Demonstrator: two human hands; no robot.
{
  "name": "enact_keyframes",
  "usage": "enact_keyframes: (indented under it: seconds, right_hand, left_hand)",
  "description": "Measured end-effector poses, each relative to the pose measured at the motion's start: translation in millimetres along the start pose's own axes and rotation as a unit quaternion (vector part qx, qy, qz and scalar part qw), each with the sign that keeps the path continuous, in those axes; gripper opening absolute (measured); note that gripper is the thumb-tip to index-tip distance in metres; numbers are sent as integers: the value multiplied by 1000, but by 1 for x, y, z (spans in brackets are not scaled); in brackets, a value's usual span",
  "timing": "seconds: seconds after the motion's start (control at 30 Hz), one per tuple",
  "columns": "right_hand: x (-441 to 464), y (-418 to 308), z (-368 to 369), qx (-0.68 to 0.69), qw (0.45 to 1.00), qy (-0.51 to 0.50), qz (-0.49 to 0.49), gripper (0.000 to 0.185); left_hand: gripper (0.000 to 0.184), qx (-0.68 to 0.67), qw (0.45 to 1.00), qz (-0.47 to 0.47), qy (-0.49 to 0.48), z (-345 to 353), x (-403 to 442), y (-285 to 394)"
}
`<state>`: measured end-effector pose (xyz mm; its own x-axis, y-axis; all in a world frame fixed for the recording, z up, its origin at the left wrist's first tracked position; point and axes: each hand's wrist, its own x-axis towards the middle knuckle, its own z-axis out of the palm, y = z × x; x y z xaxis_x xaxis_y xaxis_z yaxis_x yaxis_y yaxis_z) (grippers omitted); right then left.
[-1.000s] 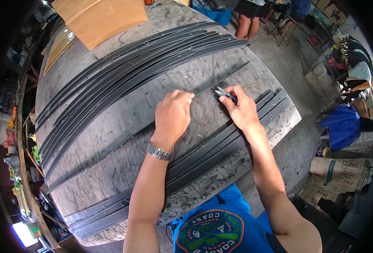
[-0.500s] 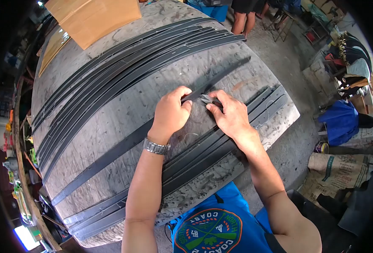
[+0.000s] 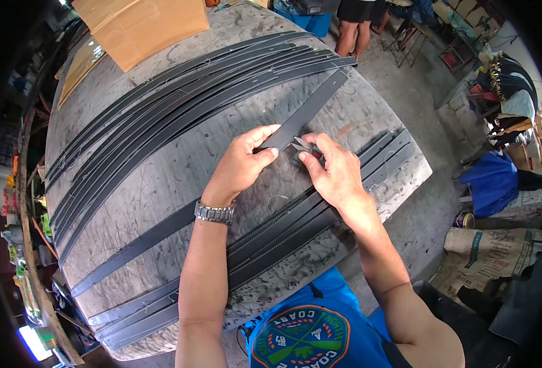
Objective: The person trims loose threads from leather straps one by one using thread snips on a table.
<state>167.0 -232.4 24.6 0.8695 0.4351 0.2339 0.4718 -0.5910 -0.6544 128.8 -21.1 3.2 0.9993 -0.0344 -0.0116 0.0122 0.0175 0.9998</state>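
A long black strip (image 3: 312,108) runs across the middle of the table. My left hand (image 3: 241,161) is closed on it, thumb on top, with the strip's flat face turned up and its far end reaching toward the upper right. Beside it, my right hand (image 3: 333,167) holds small snips (image 3: 303,146), whose pointed blades are at the strip's near edge, close to my left thumb. Under my right forearm lie several stitched black strips (image 3: 283,236). Whether the blades touch the strip or a thread is too small to tell.
The grey, stained table (image 3: 142,196) carries a large bundle of black strips (image 3: 179,104) on its far side. A cardboard box (image 3: 142,30) stands behind it. A person's legs (image 3: 352,37) show beyond the table. A blue cloth (image 3: 492,181) and a sack (image 3: 488,254) are at the right.
The single strip has been lifted and turned flat side up in my left hand, its far end now raised. My right hand has brought the snips leftward and down to its edge.
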Motion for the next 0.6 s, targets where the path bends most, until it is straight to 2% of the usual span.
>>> enact_keyframes:
  seconds: [0.6]
  right_hand:
    - [-1,-7,-2,-15,1000,1,-16,29]
  left_hand:
    - [45,-27,999,-3,19,1,-2,4]
